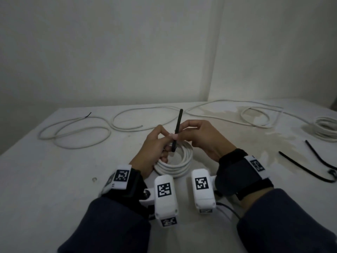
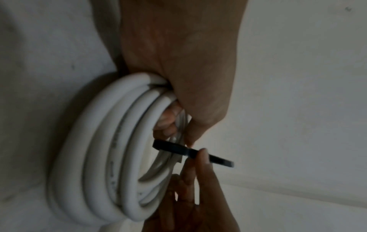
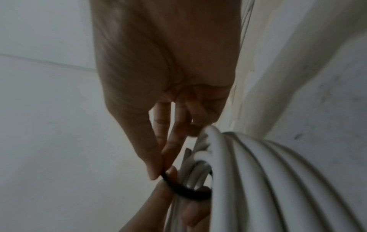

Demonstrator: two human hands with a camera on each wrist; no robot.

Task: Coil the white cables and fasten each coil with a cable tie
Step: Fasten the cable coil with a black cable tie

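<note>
My left hand [image 1: 155,143] is gripping the white cable coil [image 1: 177,166] just above the bench [image 1: 54,179]. My right hand [image 1: 200,137] is pinching the black cable tie [image 1: 177,125] looped round it.

Dark navy sleeves [image 1: 113,227] cover both forearms at the bottom of the frame. Each wrist wears a black strap [image 1: 242,179] carrying a white camera housing [image 1: 165,196] printed with black-and-white square markers [image 1: 201,183]. A thin dark cable [image 1: 228,209] trails from the right unit. The hands are bare.
</note>
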